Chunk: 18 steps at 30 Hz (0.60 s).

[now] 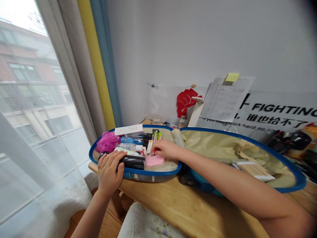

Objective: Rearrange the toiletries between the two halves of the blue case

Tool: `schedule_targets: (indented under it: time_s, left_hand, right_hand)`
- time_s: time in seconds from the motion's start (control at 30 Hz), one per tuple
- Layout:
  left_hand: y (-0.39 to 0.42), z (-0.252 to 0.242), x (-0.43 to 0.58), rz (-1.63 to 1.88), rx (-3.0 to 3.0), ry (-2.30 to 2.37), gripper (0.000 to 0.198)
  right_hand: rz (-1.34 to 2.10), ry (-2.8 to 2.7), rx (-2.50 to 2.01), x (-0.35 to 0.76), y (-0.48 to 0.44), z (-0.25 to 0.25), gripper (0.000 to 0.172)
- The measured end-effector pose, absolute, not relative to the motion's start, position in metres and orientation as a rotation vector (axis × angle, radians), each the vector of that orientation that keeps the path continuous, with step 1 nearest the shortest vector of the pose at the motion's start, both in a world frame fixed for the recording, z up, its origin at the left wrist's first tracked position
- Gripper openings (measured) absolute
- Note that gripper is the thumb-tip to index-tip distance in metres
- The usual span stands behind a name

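An open blue-rimmed suitcase [158, 172] lies on the wooden table, its left half packed with toiletries. My left hand [111, 170] curves over a black cylindrical bottle [135, 162] along the near rim, fingers across its top and thumb on the near side. Deeper in, my right hand [164, 148] reaches down with fingers pinched together beside a small white-and-orange box [149, 146]; what they hold is hidden. Below them lies a pink soft item [155, 160]. Around these are a purple bath puff [108, 142], a clear bottle [130, 146], a blue bottle [128, 140] and a white box [128, 130].
The suitcase's right half [205, 140] has a beige lining and holds a bundle of flat wooden sticks [255, 170]. Papers [225, 99] stand clipped upright behind it. A cluttered pile [284, 140] sits at the far right. Curtains [96, 59] and a window flank the left.
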<state>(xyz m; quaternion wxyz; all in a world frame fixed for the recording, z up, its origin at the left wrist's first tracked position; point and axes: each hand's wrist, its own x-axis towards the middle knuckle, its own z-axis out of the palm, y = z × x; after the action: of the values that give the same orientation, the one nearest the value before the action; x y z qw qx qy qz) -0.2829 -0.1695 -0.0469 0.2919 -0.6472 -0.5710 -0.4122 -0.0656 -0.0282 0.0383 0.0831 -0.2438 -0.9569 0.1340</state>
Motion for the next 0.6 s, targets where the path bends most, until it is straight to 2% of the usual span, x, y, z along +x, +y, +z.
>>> schedule_targets:
  time_s: [0.13,0.3,0.47,0.6]
  left_hand:
    - [-0.169,-0.049,-0.284,-1.087,-1.732,-1.545,0.032]
    - [-0.169,-0.05,-0.285,-1.095,-1.733,-1.539,0.032]
    - [-0.169,-0.051,-0.285,-1.129,-1.732,-1.547,0.032]
    - [-0.168,-0.051,-0.286,-1.115,-1.736,-1.534,0.032]
  right_hand:
    - [0.374,-2.775,-0.761,-0.062,-0.027,0.05,0.02]
    - [0.306,-2.483,-0.845,-0.036,-0.019,0.09,0.022]
    - [0.27,-2.199,-0.991,0.022,-0.012,0.127,0.027]
    - [0.355,-2.225,-1.249,0.088,-0.005,0.131,0.032]
